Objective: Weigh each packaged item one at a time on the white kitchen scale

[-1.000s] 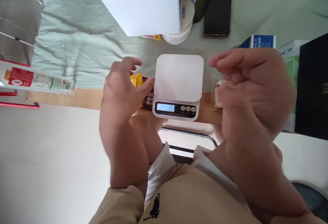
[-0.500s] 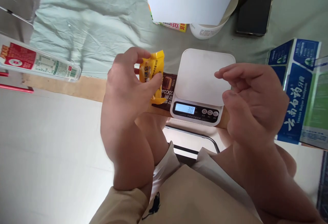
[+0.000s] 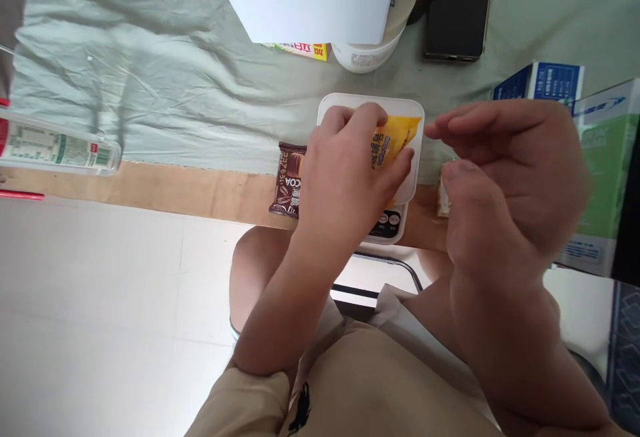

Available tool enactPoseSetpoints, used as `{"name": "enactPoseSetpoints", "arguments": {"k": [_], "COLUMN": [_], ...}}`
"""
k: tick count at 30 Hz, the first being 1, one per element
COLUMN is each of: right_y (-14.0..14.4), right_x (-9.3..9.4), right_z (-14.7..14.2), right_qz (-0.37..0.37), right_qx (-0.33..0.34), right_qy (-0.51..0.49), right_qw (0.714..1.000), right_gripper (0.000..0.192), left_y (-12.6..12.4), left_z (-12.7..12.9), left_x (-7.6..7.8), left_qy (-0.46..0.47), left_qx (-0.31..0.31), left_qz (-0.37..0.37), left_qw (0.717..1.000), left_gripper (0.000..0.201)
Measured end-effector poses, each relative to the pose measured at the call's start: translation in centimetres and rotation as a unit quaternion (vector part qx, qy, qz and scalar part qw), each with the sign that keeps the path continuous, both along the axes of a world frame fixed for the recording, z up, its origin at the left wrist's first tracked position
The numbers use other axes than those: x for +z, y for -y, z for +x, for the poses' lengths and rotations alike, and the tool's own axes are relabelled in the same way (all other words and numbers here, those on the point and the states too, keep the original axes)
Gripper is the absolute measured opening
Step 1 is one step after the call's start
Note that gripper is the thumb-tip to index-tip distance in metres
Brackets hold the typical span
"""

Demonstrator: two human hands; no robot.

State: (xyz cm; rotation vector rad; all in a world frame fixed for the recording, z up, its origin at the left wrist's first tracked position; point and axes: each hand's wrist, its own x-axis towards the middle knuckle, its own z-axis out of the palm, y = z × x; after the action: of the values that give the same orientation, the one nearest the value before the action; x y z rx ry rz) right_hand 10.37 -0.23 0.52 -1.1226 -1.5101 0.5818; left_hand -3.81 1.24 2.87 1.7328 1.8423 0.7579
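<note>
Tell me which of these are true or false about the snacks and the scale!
1. The left hand holds a yellow snack packet over the white kitchen scale. True.
2. The brown cocoa packet lies on the scale. False: it lies beside the scale, on the table edge.
3. The right hand grips the yellow packet. False: it hovers empty, fingers loosely curled.
4. A black phone lies on the green cloth. True.
</note>
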Motion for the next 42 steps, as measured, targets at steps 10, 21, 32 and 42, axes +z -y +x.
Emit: {"name": "enactPoseSetpoints", "arguments": {"k": [10,21,32,42], "right_y": [-0.3,-0.5,-0.6,-0.3], "right_x": [0.1,0.0,0.2,-0.4], "right_z": [1.1,0.8,0.8,1.4], "right_qz": [-0.010,-0.004,-0.018,-0.012], "right_qx": [-0.008,-0.001,-0.003,-0.005], "right_qy": [0.012,0.022,0.014,0.081], "right_qw": [1.000,1.000,1.000,0.997], "right_gripper": [0.034,0.033,0.031,0.029], "left_y": [-0.8,-0.6,-0.9,-0.8], "left_z": [-6.6,-5.6,-5.4,-5.0], "left_x": [-0.8,-0.8,-1.1,-0.6], "left_qy": [0.177,0.200,0.186,0.230], "left_qx": [0.084,0.038,0.032,0.049], "left_qz": [0.258,0.207,0.136,0.061], "left_qw": [0.946,0.957,0.972,0.970], "left_gripper": [0.009,0.013,0.021,0.009]}}
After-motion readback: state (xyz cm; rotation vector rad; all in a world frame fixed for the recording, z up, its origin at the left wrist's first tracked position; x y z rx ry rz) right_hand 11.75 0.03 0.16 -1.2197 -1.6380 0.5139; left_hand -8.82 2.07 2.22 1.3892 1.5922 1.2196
